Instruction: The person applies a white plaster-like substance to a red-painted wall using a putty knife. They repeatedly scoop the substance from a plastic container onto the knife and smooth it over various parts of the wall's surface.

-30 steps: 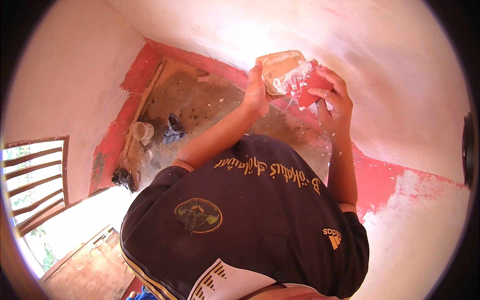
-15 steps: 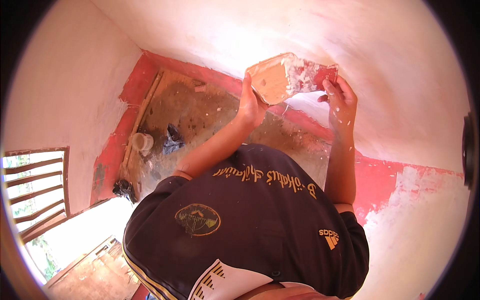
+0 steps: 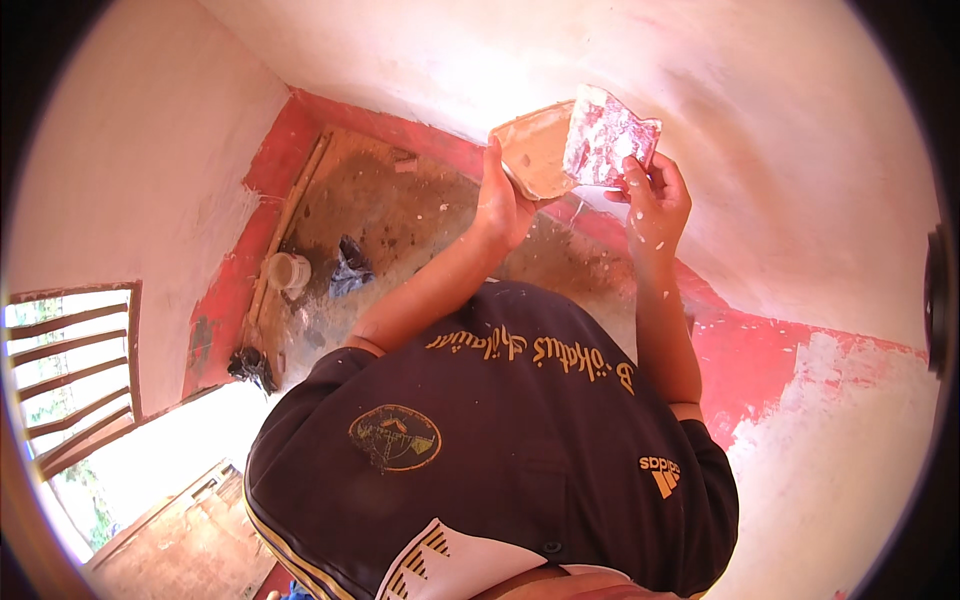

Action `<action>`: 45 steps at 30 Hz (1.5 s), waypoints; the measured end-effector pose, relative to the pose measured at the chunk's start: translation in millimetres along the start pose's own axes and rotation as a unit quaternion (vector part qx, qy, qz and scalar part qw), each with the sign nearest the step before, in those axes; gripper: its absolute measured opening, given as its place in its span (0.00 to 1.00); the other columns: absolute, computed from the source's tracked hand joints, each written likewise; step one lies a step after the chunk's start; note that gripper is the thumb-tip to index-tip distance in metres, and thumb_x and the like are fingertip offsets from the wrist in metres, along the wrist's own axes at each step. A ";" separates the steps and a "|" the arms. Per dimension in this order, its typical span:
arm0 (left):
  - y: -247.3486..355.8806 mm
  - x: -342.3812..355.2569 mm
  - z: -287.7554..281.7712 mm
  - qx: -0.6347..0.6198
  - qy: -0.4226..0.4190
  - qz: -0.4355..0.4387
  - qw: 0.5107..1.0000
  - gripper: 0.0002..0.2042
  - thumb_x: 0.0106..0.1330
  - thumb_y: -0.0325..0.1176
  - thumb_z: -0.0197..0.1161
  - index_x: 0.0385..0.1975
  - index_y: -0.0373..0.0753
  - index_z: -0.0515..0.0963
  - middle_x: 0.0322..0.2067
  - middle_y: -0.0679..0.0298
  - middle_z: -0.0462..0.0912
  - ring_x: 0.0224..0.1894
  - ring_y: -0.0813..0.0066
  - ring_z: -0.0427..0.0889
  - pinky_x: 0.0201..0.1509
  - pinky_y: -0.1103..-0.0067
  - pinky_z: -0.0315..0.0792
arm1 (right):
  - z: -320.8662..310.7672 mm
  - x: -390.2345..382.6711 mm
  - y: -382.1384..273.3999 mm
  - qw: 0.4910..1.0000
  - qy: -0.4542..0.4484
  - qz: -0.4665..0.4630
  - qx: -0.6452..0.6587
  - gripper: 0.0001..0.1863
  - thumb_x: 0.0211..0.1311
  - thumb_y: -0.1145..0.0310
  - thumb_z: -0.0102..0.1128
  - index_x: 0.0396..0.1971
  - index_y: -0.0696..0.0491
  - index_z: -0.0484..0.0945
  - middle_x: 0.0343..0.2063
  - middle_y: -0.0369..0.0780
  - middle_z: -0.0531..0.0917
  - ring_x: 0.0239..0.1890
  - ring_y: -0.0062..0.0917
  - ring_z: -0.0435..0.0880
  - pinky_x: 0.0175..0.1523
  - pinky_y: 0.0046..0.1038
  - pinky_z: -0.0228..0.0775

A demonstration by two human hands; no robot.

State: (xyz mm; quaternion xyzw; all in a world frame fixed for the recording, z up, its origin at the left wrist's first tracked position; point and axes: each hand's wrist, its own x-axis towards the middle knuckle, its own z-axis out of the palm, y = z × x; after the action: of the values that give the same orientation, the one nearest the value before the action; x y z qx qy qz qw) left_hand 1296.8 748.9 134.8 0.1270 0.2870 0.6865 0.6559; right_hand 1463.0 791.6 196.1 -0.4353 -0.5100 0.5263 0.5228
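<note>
My left hand [image 3: 500,195] grips a shallow tan tray [image 3: 535,150] smeared with paste, thumb along its left side, other fingers underneath. Against the tray's right edge is a flat red scraper [image 3: 605,130] coated in white paste and catching the light. My right hand [image 3: 655,210], speckled with white, pinches the scraper by its lower right part. Both things are raised in front of the pale wall [image 3: 760,140].
A red band [image 3: 740,370] runs along the walls' lower part, partly whitened at right. On the stained floor [image 3: 350,180] lie a white bucket [image 3: 288,273], dark plastic [image 3: 348,270], a long pole [image 3: 292,205] and a dark bundle [image 3: 250,370]. A barred window [image 3: 70,370] is at left.
The tray has moved slightly left. My right hand has shifted left and tilted the scraper, its far end now higher and more of its smeared face turned into view.
</note>
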 end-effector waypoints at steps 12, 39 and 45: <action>39.8 -18.3 -30.0 0.000 0.027 -0.073 0.997 0.36 0.75 0.67 0.28 0.71 0.48 0.62 0.68 0.61 0.68 0.69 0.58 0.69 0.69 0.51 0.63 | 19.2 -22.3 2.8 0.951 -0.223 -0.147 -0.155 0.08 0.67 0.82 0.59 0.44 0.64 0.81 0.41 0.42 0.85 0.42 0.22 0.83 0.50 0.23 0.76; 308.9 -75.2 -220.2 -0.001 -0.031 -0.095 0.995 0.34 0.78 0.63 0.26 0.72 0.46 0.60 0.68 0.62 0.69 0.70 0.60 0.69 0.69 0.54 0.66 | 350.7 -92.8 16.8 0.993 -0.005 0.083 -0.078 0.13 0.69 0.73 0.62 0.50 0.61 0.80 0.31 0.36 0.86 0.27 0.13 0.79 0.28 0.19 0.69; 359.8 -76.8 -272.8 0.005 -0.034 -0.096 0.995 0.34 0.78 0.62 0.27 0.72 0.46 0.60 0.67 0.62 0.69 0.70 0.62 0.69 0.70 0.56 0.66 | 419.0 -119.9 50.7 0.984 0.013 0.125 -0.129 0.26 0.65 0.73 0.61 0.62 0.66 0.72 0.26 0.37 0.84 0.19 0.16 0.76 0.21 0.19 0.64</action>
State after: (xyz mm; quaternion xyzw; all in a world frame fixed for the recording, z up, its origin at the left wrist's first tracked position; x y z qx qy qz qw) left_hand 856.9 621.1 133.0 0.1253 0.2792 0.6144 0.7272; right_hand 1051.0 641.7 179.1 -0.5664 -0.5079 0.5119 0.3990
